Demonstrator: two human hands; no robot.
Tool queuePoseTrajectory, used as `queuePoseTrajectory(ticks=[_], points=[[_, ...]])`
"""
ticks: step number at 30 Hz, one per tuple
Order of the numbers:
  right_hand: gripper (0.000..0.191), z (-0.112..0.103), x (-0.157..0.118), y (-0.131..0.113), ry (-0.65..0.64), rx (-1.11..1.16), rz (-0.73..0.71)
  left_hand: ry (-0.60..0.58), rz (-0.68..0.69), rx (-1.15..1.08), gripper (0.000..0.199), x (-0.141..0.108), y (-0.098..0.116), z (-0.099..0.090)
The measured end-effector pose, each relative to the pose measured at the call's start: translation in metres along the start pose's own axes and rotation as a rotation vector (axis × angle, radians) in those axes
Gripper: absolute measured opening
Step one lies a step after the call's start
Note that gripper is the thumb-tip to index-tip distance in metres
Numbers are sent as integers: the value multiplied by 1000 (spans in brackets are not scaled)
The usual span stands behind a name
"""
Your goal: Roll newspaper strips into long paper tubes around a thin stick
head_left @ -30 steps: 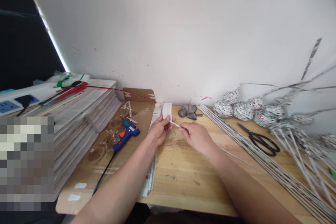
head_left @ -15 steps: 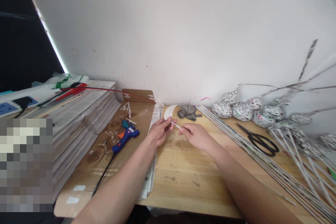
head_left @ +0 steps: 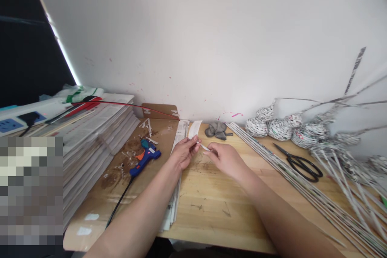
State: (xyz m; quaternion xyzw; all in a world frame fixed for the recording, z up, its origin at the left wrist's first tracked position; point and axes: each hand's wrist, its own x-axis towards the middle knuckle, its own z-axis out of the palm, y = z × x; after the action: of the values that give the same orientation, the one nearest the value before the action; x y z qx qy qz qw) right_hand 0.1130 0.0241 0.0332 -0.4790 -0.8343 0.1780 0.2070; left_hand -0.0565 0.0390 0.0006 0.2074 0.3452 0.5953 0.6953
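Both hands meet over the middle of the wooden table, joined by a thin white paper strip [head_left: 204, 146] that looks rolled. My left hand [head_left: 185, 153] pinches its upper left end between thumb and fingers. At the lower right end, my right hand [head_left: 222, 156] is closed on it with thumb and forefinger. A flat white paper piece [head_left: 195, 128] stands out just beyond my left fingertips. Beside it, toward the wall, lies a grey cloth-like bundle [head_left: 215, 130]. A stack of newspaper strips [head_left: 174, 205] runs partly under my left wrist.
Left are a blue glue gun [head_left: 145, 159] on cardboard [head_left: 121, 195], a tall paper stack [head_left: 99, 145] and a power strip [head_left: 12, 123]. Right are long paper rods [head_left: 290, 173], black scissors [head_left: 299, 163] and several woven paper gourd shapes [head_left: 279, 129] against the wall.
The white paper piece beyond my left fingertips looks straighter than before. My right fingers have shifted slightly along the strip. The view has moved a little.
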Motion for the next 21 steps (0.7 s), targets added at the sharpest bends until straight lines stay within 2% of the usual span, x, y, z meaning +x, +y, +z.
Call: queuePoseTrajectory(ticks=[3, 8, 9, 13, 15, 18, 19, 21], points=[[37, 0, 0, -1, 30, -45, -25, 8, 12, 3, 7, -1, 1, 1], [46, 1, 1, 6, -206, 239, 117, -8, 2, 8, 10, -2, 1, 3], [45, 1, 1, 6, -193, 232, 113, -5, 4, 12, 9, -2, 1, 3], [34, 2, 0, 2, 22, 84, 11, 9, 16, 13, 7, -2, 1, 3], [37, 2, 1, 1, -46, 189, 64, 2, 8, 10, 7, -3, 2, 4], [43, 2, 2, 2, -247, 458, 205, -23, -13, 13, 8, -5, 3, 5], [44, 1, 2, 2, -272, 487, 221, -27, -13, 13, 7, -5, 3, 5], [41, 1, 0, 0, -196, 368, 164, -19, -4, 14, 6, -4, 3, 5]])
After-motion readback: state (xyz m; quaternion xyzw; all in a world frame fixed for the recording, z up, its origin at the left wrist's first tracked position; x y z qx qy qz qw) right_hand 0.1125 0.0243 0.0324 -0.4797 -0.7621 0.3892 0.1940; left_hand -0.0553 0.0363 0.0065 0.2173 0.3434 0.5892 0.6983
